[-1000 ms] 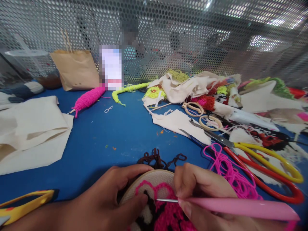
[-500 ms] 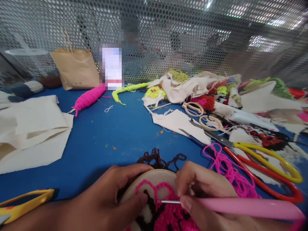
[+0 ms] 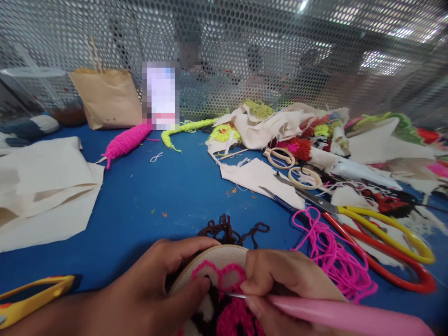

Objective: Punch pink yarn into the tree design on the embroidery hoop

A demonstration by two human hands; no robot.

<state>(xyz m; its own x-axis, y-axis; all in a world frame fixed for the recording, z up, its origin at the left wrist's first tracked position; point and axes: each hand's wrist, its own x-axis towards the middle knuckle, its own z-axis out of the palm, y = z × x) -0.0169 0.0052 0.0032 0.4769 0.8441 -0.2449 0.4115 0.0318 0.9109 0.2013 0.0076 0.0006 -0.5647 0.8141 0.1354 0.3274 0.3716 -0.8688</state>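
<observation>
At the bottom middle my left hand (image 3: 154,289) grips the rim of a round embroidery hoop (image 3: 217,255), thumb resting on the stitched cloth. The cloth carries pink, black and white tufted yarn (image 3: 227,315). My right hand (image 3: 283,284) is closed around a pink punch needle (image 3: 336,315), its metal tip lying on the pink tufting just right of my left thumb. A tangle of dark brown yarn (image 3: 231,229) lies on the blue table (image 3: 168,191) just beyond the hoop.
Loose pink yarn (image 3: 332,256) and large red-and-yellow scissors (image 3: 378,233) lie to the right. Cream cloth (image 3: 45,186) is folded at left, and a yellow scissor handle (image 3: 31,296) lies at the bottom left. At the back are a pink skein (image 3: 126,140), a paper bag (image 3: 107,98), a heap of fabric scraps (image 3: 280,123) and a perforated metal screen (image 3: 245,46).
My right hand has slid left over the hoop, bringing the needle tip closer to my left thumb. My left hand keeps its hold on the hoop.
</observation>
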